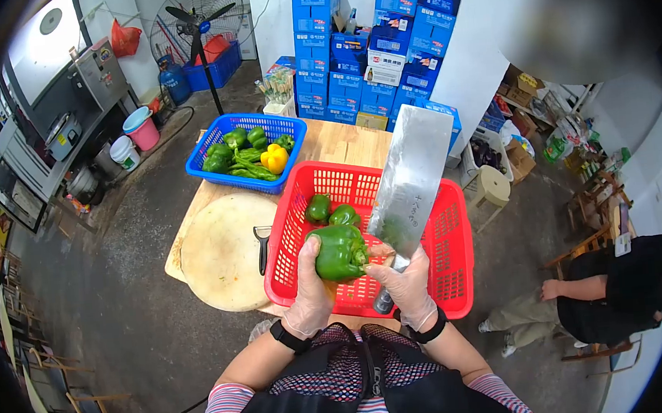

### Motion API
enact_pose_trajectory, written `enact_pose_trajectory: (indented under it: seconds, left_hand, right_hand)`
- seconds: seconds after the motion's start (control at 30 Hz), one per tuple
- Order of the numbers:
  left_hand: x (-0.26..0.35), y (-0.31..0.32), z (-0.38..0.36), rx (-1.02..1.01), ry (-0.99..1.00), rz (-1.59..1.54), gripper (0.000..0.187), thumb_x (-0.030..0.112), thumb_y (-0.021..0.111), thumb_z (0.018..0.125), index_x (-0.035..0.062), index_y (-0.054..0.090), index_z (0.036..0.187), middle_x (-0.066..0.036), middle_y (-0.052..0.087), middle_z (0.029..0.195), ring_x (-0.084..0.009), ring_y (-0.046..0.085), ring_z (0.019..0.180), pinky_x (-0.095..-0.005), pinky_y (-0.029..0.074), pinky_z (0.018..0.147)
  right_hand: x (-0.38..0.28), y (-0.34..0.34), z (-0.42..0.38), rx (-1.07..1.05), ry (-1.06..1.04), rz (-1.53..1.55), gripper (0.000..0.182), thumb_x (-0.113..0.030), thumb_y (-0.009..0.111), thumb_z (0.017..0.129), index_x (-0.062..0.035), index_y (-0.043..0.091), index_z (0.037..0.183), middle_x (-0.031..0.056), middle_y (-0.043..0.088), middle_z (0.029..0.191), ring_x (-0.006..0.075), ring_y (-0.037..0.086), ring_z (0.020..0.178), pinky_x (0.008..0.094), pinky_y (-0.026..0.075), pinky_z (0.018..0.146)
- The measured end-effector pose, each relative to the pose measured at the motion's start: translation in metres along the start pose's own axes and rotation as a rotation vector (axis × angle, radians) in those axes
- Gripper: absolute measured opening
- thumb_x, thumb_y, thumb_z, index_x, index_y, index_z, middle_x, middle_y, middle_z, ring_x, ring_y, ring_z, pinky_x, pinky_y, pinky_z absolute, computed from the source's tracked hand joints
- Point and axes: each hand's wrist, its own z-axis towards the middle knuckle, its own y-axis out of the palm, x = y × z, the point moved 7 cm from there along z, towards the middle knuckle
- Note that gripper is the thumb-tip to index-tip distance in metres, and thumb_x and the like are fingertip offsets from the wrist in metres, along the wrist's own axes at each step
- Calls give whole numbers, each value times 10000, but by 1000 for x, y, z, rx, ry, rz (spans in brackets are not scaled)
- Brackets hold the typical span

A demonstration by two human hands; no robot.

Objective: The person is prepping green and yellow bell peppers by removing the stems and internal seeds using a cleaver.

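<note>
My left hand (311,291), in a clear glove, is closed around the side of a large green bell pepper (339,250) over the red basket (462,255). In my gloved right hand (408,284) is a cleaver (413,178), its broad blade pointing up and away from me and its dark handle end sticking out below. My right fingertips reach the pepper's stem end. Smaller green bell peppers (318,209) lie inside the red basket. Left of it are a round wooden cutting board (223,252) and a black peeler (263,251) at the board's edge.
A blue basket (210,183) with green peppers and a yellow bell pepper (275,158) stands at the table's back left. Blue boxes (312,50) are stacked behind the wooden table (349,138). A stool (492,185) and another person (613,286) are to the right.
</note>
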Motion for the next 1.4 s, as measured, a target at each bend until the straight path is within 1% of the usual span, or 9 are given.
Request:
enact_pose_trajectory:
  seconds: [0.27,0.5,0.67,0.73,0.83,0.9,1.03,1.2,1.4]
  left_hand:
    - [-6,-9,5,-30,78,63,513,471,513,879,54,461,1174,-89,575,1075,-170,586,956,-333,484,838]
    - [1,-9,8,-87,185,160,493,405,550,870,31,446,1173,-104,565,1065,-171,570,973,-326,469,867]
    - [3,-4,6,-131,107,171,485,405,545,872,28,465,1166,-100,571,1068,-160,569,973,-328,463,877]
    - [1,-6,8,-148,82,187,480,406,542,873,27,477,1160,-99,574,1069,-155,568,976,-329,457,887]
    - [1,-2,8,-181,38,208,486,447,496,889,36,507,1149,-97,602,1023,-154,601,899,-302,501,750]
    - [-6,-1,1,-114,-168,96,521,498,439,899,48,525,1148,-88,632,946,-157,626,775,-269,482,551]
    - [-9,2,3,-114,-192,17,553,501,455,870,24,533,1138,-105,636,960,-205,639,801,-332,529,597]
    - [1,11,-2,-90,-224,137,575,558,443,874,63,535,1152,-82,637,923,-173,623,708,-274,456,441]
    - [-7,10,-1,-141,-384,162,607,600,419,880,80,534,1170,-66,641,923,-146,615,699,-255,444,448]
  right_hand:
    - [-12,4,-1,-16,-57,-50,587,-19,760,726,2,432,1212,96,594,1017,157,596,925,285,499,828]
    - [-7,3,-2,-12,-123,-92,518,-9,723,752,11,462,1200,79,590,1049,135,586,941,277,491,815]
    - [-20,9,-1,-90,135,51,476,19,672,770,-5,460,1195,55,583,971,112,583,890,272,500,774]
    - [-17,6,3,-83,119,111,457,19,668,770,-9,468,1180,41,582,958,97,578,858,251,496,739]
    - [-11,-4,5,-125,129,-12,462,3,684,769,-10,472,1180,26,574,961,85,564,847,233,485,718]
    - [-7,-13,8,-90,198,-80,476,-9,701,764,-10,473,1182,21,573,969,71,548,847,228,474,725]
    - [-27,-5,8,-129,39,-86,506,-8,721,755,2,467,1192,65,606,1018,100,579,903,259,489,769]
    - [-25,-1,3,-128,-69,-167,572,-12,743,734,-12,450,1225,81,626,1030,123,597,924,279,496,801]
    - [-27,1,1,-140,-45,-296,588,-17,742,739,0,435,1240,101,599,1103,146,582,1005,297,482,862]
